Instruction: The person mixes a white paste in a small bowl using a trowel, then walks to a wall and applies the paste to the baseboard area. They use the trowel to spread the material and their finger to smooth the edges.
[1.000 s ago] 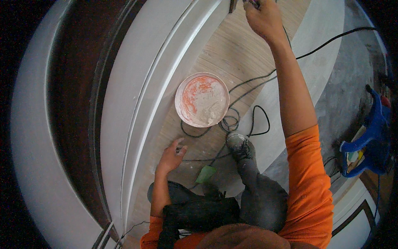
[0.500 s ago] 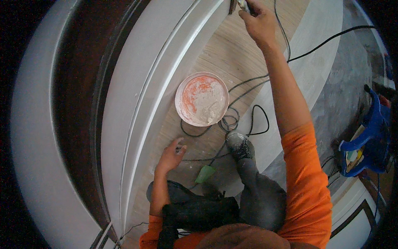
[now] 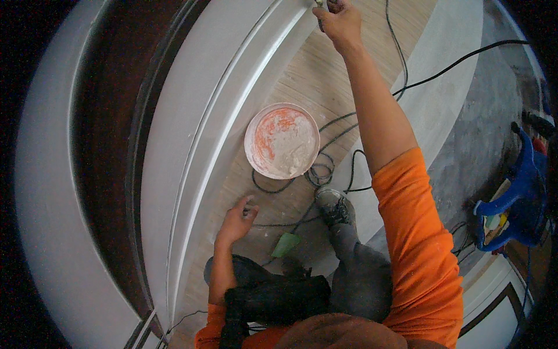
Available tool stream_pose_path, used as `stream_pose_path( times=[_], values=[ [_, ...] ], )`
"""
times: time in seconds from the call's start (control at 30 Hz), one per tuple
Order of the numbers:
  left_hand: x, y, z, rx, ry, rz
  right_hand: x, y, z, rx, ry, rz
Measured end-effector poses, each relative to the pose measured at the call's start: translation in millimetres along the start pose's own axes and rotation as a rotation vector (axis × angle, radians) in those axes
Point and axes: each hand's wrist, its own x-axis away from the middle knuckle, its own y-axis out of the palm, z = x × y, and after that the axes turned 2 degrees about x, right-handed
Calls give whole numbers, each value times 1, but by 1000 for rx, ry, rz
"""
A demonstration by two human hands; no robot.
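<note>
My right hand (image 3: 342, 26) reaches far ahead, close to the white baseboard (image 3: 244, 93) along the wall. Its fingers are closed on a small tool with a pale end, largely hidden by the hand and the upper picture edge, so its kind is unclear. My left hand (image 3: 237, 221) hangs over the floor by my knee, fingers loosely bent and apart, whitish at the tips, with nothing visible in it. Between the two hands a round tub (image 3: 247, 152) stands on the floor. Pale putty (image 3: 293, 148) with orange-red streaks covers its inside.
A dark cable (image 3: 319, 173) lies coiled beside the tub and runs off right. Near my shoe (image 3: 334, 203) is a green piece (image 3: 286, 245) on the wood-look floor. At the right stands a blue container (image 3: 520, 212) with things inside, and a white panel (image 3: 494, 314) below it.
My right hand has moved left toward the baseboard with the tool, and its forearm has swung left too. My left hand stays nearly where it was. The tub has not moved.
</note>
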Motion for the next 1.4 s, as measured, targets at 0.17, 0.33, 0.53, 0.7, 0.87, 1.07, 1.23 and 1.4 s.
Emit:
stream_pose_path(
  times=[0.17,0.33,0.53,0.7,0.87,1.07,1.23,1.4],
  values=[
    [0,-3,10,23,20,6,-8,2,9,84,-20,0],
    [2,1,18,30,75,24,17,-31,-9,622,-42,-47],
    [-7,-14,105,554,178,-187,112,-97,-58,415,338,-489],
    [-33,-9,178,437,323,-217,157,-120,-62,190,376,-492],
    [-3,-10,180,125,248,-241,164,-138,-66,220,350,-610],
    [47,-22,135,177,83,-248,215,-138,-51,631,108,-793],
    [-23,-5,53,427,-144,-43,220,-124,-79,798,-134,-970],
    [-57,11,59,597,-121,-8,230,-139,-89,848,-64,-889]
  ],
)
